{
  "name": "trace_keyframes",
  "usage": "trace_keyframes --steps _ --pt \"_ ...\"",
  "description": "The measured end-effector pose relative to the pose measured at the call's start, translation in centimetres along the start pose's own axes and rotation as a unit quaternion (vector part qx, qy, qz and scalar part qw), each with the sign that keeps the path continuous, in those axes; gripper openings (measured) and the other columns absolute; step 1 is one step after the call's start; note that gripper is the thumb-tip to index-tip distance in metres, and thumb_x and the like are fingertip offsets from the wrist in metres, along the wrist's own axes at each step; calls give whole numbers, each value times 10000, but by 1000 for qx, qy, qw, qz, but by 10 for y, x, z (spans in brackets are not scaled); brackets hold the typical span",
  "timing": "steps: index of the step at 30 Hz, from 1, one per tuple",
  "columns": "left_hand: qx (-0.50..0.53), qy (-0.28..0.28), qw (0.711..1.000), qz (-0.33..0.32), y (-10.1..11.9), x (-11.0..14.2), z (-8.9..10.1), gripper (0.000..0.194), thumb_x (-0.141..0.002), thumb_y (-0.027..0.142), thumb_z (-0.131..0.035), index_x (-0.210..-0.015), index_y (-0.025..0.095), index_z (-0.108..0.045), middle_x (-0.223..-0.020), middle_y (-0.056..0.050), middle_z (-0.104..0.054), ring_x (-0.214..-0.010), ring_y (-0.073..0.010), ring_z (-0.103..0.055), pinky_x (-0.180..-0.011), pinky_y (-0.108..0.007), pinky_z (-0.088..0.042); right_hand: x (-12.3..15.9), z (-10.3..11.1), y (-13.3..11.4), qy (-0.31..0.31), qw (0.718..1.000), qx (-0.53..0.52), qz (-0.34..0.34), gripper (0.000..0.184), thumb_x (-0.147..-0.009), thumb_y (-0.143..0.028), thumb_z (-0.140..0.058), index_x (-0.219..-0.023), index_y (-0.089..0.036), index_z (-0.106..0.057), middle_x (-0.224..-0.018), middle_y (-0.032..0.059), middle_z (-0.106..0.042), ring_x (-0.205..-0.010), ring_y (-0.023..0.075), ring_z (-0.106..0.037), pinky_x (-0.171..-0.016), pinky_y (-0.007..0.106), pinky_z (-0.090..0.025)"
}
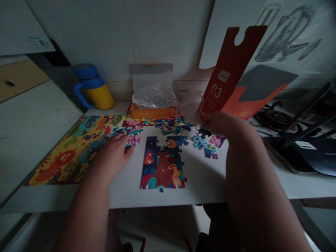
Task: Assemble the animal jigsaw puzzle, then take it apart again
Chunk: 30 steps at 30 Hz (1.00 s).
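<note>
My left hand (115, 154) rests palm down at the right edge of a colourful picture sheet (61, 157). Its thumb is apart from the fingers, which reach to a cluster of loose puzzle pieces (135, 140). A partly joined jigsaw puzzle (165, 168) with a brown bear lies between my hands, with a gap in its top row. My right hand (220, 124) is at the foot of an upright red cardboard panel (225, 73) marked 03. Its fingers are mostly hidden, so any grip is unclear. More puzzle pieces (206, 145) lie just left of that wrist.
Behind the puzzle stands an open orange box (153, 112) with clear plastic wrap (154, 96). A blue and yellow jug (96, 89) is at the back left. To the right are an orange carton (241, 101) and a dark stove burner (278, 117). The table's front edge runs below the puzzle.
</note>
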<state>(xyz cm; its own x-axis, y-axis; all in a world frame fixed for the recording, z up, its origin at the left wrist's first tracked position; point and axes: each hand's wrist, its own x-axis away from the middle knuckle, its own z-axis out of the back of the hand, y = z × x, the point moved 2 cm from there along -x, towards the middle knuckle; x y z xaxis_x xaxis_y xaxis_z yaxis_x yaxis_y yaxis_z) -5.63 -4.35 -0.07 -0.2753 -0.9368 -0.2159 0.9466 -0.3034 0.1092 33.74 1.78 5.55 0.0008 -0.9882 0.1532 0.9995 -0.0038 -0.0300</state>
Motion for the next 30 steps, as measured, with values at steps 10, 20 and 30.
trace_keyframes --steps 10,20,30 --pt "76 6 996 -45 12 -4 8 294 -1011 358 -515 -1140 198 -726 -1252 -129 -730 -1198 -302 -687 -1121 -452 -532 86 -22 20 103 980 -153 -80 301 -993 -403 -568 -948 -223 -806 -714 59 -753 -577 195 -639 -574 309 -433" --pt "75 -10 997 -34 4 -6 3 283 -1007 357 -501 -1142 213 -704 -1275 -141 -728 -1210 -317 -681 -1122 -491 -530 133 -42 101 196 931 -79 -297 378 -991 -469 -532 -1062 -222 -809 -949 186 -812 -832 365 -731 -656 437 -450" --pt "-30 10 981 190 -17 -5 19 387 -1050 369 -406 -1142 162 -720 -1212 -175 -774 -1157 -402 -709 -1018 -562 -562 122 -45 78 389 868 -185 -246 443 -1008 -497 -552 -1126 -170 -826 -917 152 -807 -828 295 -738 -689 377 -455"
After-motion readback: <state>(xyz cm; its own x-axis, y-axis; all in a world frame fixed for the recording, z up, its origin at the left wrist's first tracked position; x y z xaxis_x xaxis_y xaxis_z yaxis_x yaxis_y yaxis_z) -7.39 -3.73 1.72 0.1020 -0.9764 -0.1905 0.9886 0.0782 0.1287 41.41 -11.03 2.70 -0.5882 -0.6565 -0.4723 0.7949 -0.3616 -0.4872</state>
